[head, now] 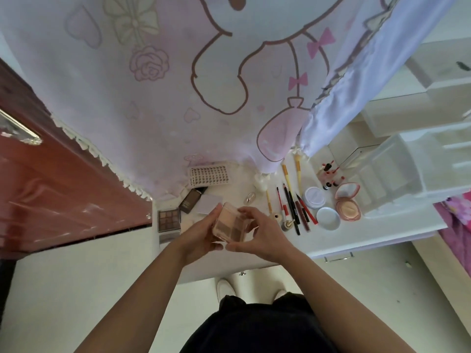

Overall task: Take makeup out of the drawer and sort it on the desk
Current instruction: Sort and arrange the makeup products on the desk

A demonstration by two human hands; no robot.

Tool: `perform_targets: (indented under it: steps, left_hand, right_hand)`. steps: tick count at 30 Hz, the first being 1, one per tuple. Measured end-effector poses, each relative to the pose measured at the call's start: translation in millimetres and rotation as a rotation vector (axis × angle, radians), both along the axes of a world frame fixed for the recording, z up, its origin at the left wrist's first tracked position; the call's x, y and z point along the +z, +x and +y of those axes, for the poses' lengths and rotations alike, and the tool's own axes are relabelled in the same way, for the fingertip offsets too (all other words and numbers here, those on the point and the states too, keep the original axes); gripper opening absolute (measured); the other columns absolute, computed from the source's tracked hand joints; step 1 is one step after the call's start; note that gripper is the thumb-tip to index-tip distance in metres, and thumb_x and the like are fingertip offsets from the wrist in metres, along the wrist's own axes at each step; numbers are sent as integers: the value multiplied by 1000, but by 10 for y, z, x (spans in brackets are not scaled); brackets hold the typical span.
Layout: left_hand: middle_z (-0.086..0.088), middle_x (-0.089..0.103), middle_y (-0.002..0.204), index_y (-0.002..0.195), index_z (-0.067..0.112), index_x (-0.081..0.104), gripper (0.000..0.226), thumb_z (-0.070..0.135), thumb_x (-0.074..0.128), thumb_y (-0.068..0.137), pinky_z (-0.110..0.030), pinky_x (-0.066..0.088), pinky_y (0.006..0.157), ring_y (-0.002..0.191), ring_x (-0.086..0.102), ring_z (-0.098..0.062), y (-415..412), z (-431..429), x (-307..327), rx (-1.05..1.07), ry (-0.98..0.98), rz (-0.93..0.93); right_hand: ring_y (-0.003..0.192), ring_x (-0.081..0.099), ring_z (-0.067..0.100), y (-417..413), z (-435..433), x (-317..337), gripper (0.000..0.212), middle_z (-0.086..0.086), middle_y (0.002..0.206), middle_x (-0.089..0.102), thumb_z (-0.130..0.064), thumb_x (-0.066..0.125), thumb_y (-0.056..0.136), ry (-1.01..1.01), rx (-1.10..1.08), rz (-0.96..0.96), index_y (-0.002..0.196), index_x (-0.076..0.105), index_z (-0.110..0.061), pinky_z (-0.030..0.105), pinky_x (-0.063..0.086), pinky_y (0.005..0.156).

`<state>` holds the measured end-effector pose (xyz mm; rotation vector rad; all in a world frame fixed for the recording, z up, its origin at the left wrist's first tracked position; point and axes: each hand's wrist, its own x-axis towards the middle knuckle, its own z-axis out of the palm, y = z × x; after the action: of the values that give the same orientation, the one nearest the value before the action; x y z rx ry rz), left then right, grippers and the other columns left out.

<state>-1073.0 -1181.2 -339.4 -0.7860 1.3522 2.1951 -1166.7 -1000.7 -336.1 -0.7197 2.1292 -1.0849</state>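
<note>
Both hands hold a small palette (pixel 229 222) in a clear case in the middle of the frame, just above the front of the white desk (pixel 369 234). The left hand (pixel 201 234) curls round its left side and underside. The right hand (pixel 257 231) grips the right edge with fingers over the top. The palette shows beige and brown pans and tilts toward the camera.

The step in hand looks like sorting: one item is lifted and looked over before it gets a place. Groups lie on the desk: a brown palette (pixel 168 219) and a dark case (pixel 190 201) at centre left, pencils (pixel 293 210) just right of the hands, and round jars (pixel 314 197) and a pink compact (pixel 348 205) farther right. The next move probably calls for laying the small palette flat beside the brown palette on the left, without knocking the dark case.
</note>
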Motion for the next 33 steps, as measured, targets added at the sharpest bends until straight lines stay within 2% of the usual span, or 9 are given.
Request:
perform_targets:
  steps: [4,8,14,16,18,21,25,30,33]
  left_hand:
    - [-12,59,138,133,21,63,69,69,32,94,-42,37,99,119,54,-26,1,191,220,107,127,52]
    - [-10,62,134,131,20,64,67,65,27,97,-40,42,97,114,60,-22,-14,464,338,245,173,75]
    - [-15,70,108,120,9,64,41,36,37,105,-33,43,70,85,60,-23,-104,781,233,561,-14,-51]
    - [-12,71,103,119,9,61,30,22,39,104,-29,47,64,82,63,-21,-137,832,212,714,-93,-80]
    - [-17,69,118,126,4,58,31,16,42,103,-32,54,74,101,66,-28,-158,839,184,829,-78,-68]
    - [-20,66,122,128,1,57,31,8,48,100,-38,52,85,100,64,-28,-137,889,190,922,-60,-33]
    - [-12,69,99,113,7,62,24,-2,48,97,-37,53,79,85,64,-22,-73,1024,220,897,-86,5]
    - [-13,68,106,126,14,54,44,-11,44,91,-47,56,85,92,65,-29,25,1138,100,845,-102,-39]
    - [-7,68,112,127,30,54,39,10,59,94,-40,55,77,93,64,-25,94,1132,28,696,-218,-97]
  right_hand:
    - [93,58,0,-73,32,129,95,-14,121,50,-60,90,54,-16,94,90,136,47,-38,25,52,85]
    - [94,55,3,-133,196,203,93,-15,115,47,-54,92,55,-50,113,125,134,46,-41,21,50,86]
    - [75,58,5,-231,499,225,26,-11,95,66,-29,80,82,-284,-51,22,97,64,-43,19,45,70]
    - [77,61,7,-298,611,221,24,-13,94,67,-21,79,83,-292,-30,33,86,66,-42,18,46,70]
    - [81,63,5,-334,720,182,29,-15,99,64,-11,78,82,-273,9,57,83,68,-38,14,46,71]
    - [81,64,4,-365,804,91,31,-10,104,63,-5,67,89,-217,-87,-2,86,68,-36,12,47,74]
    - [86,69,18,-348,823,63,19,4,109,68,-16,51,101,-236,-264,-450,107,65,-28,29,54,72]
    - [89,69,19,-345,826,-79,59,2,109,67,0,60,91,-201,-221,-368,138,41,-32,26,54,73]
    - [94,66,14,-404,799,-154,56,-2,108,71,1,58,92,-162,-242,-324,139,43,-26,27,52,78]
